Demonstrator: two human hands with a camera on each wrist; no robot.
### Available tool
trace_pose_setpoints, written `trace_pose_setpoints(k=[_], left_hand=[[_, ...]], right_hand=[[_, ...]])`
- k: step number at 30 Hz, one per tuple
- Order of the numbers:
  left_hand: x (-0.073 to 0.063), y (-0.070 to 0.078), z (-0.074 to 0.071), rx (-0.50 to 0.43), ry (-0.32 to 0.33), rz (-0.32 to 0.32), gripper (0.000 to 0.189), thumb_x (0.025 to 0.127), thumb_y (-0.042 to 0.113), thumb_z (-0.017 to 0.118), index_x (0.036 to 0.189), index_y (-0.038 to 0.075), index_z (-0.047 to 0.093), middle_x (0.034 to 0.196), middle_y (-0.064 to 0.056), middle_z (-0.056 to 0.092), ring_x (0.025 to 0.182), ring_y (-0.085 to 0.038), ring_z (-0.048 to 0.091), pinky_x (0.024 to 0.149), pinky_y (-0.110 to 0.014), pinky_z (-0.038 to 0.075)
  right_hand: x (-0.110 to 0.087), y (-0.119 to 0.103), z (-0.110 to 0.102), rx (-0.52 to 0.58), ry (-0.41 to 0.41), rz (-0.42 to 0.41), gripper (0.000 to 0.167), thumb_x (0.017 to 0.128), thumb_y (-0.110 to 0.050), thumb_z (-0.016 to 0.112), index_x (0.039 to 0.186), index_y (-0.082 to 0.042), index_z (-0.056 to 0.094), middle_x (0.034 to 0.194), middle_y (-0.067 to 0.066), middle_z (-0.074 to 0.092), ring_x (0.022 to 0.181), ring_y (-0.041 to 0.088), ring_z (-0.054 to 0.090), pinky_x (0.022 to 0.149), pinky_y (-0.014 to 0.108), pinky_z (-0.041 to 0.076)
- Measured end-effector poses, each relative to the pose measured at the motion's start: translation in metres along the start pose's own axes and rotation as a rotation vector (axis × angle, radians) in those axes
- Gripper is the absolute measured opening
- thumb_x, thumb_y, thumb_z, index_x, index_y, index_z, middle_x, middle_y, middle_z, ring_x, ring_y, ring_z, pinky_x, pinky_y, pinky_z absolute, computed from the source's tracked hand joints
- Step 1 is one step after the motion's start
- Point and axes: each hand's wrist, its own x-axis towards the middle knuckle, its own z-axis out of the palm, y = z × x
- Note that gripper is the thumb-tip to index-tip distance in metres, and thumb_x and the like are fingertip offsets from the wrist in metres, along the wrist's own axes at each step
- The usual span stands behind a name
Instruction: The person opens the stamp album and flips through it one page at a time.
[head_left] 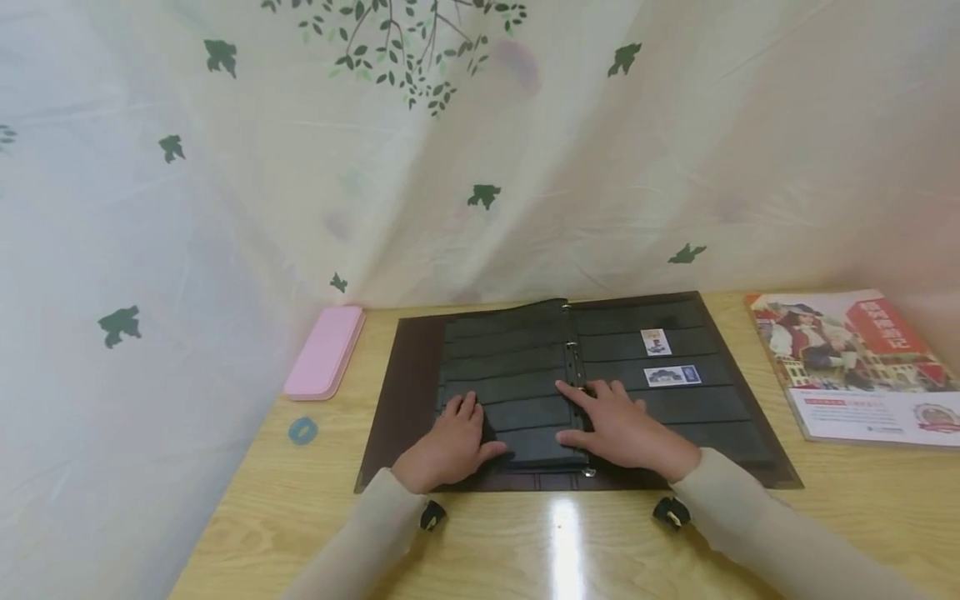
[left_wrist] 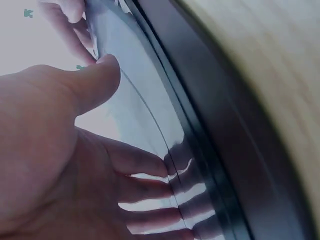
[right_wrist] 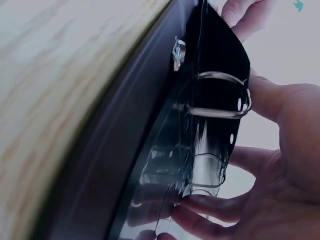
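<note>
A stamp album (head_left: 405, 392) with a dark brown cover lies spread on the table, its black pocket pages held by metal rings (right_wrist: 220, 114). My left hand (head_left: 447, 446) rests on the lower left of the left-hand page (head_left: 517, 358), fingers extended; in the left wrist view they touch its glossy surface. Across the spine, my right hand (head_left: 622, 423) touches the same page with thumb and index finger near the rings, its other fingers over the right-hand page (head_left: 697, 406). That page holds an upright stamp (head_left: 656, 342) and a wide stamp (head_left: 672, 376).
Left of the album, a pink case (head_left: 324, 352) lies above a small blue ring-shaped item (head_left: 303, 431). A magazine (head_left: 862, 367) with an illustrated cover lies at the right. Behind the table (head_left: 480, 542) hangs a pale curtain (head_left: 405, 225) with leaf and bird prints.
</note>
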Motion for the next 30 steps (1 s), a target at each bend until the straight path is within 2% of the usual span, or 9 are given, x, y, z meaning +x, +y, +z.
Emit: trace_pose_setpoints(k=[5, 11, 14, 20, 30], left_hand=[[-0.009, -0.003, -0.001, -0.011, 0.008, -0.006, 0.074, 0.096, 0.051, 0.044, 0.140, -0.008, 0.037, 0.149, -0.026, 0.025, 0.135, -0.041, 0.024, 0.102, -0.050, 0.032], [-0.011, -0.005, 0.002, 0.011, 0.062, -0.026, 0.070, 0.092, 0.050, 0.056, 0.136, -0.003, 0.044, 0.146, -0.022, 0.031, 0.131, -0.041, 0.030, 0.098, -0.056, 0.034], [-0.010, -0.006, 0.003, -0.013, 0.069, -0.048, 0.070, 0.089, 0.049, 0.060, 0.134, -0.002, 0.045, 0.146, -0.021, 0.031, 0.132, -0.041, 0.028, 0.097, -0.058, 0.033], [-0.007, -0.009, 0.006, -0.067, 0.057, -0.063, 0.070, 0.089, 0.047, 0.061, 0.136, -0.001, 0.043, 0.148, -0.021, 0.027, 0.134, -0.043, 0.025, 0.097, -0.059, 0.033], [-0.005, -0.011, 0.005, -0.096, 0.048, -0.056, 0.071, 0.088, 0.046, 0.062, 0.138, -0.001, 0.041, 0.149, -0.021, 0.025, 0.135, -0.044, 0.023, 0.099, -0.059, 0.031]], right_hand=[[0.001, -0.001, 0.000, -0.016, -0.011, 0.008, 0.073, 0.087, -0.054, 0.060, 0.147, -0.018, 0.038, 0.136, 0.026, 0.038, 0.113, 0.041, 0.036, 0.073, 0.060, 0.036], [0.000, 0.001, -0.001, 0.008, -0.024, 0.002, 0.076, 0.088, -0.057, 0.056, 0.149, -0.017, 0.033, 0.138, 0.026, 0.037, 0.116, 0.041, 0.035, 0.076, 0.063, 0.035], [0.000, 0.002, -0.002, 0.035, -0.032, 0.003, 0.077, 0.089, -0.058, 0.053, 0.150, -0.016, 0.029, 0.140, 0.026, 0.037, 0.120, 0.044, 0.034, 0.082, 0.068, 0.032], [0.000, 0.005, -0.007, 0.080, -0.016, 0.019, 0.075, 0.093, -0.052, 0.052, 0.149, -0.009, 0.028, 0.139, 0.027, 0.039, 0.126, 0.049, 0.031, 0.087, 0.076, 0.022], [-0.003, 0.005, -0.006, 0.050, 0.002, 0.001, 0.072, 0.093, -0.046, 0.055, 0.147, -0.005, 0.031, 0.137, 0.026, 0.042, 0.124, 0.047, 0.035, 0.087, 0.074, 0.023]])
